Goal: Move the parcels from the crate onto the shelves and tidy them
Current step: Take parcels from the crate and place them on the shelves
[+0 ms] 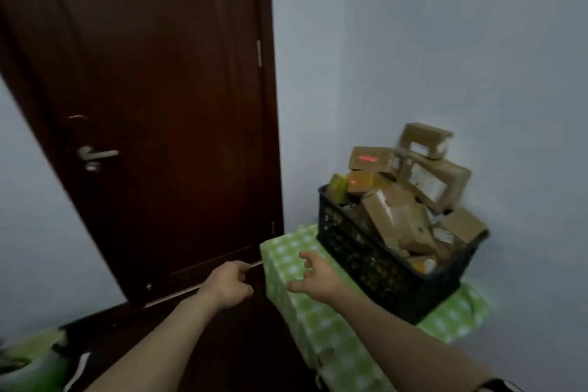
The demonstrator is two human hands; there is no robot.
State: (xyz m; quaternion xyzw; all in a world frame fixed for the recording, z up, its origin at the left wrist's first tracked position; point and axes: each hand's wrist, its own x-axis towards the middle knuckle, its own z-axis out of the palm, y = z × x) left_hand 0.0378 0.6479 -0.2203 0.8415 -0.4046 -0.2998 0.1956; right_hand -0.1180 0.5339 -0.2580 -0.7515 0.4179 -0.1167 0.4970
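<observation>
A black plastic crate [375, 259] stands on a low surface covered with a green checked cloth [321, 325], in the corner at the right. It is heaped with several brown cardboard parcels [397, 219], some piled above the rim against the wall. My right hand [318, 277] reaches out in front of the crate's left end with fingers spread, holding nothing. My left hand [230, 283] is stretched forward to its left, fingers loosely curled, empty. No shelves are in view.
A dark brown door [165, 111] with a metal handle [95, 156] fills the left and middle. Pale walls meet behind the crate. Something green [28, 363] lies at the bottom left corner.
</observation>
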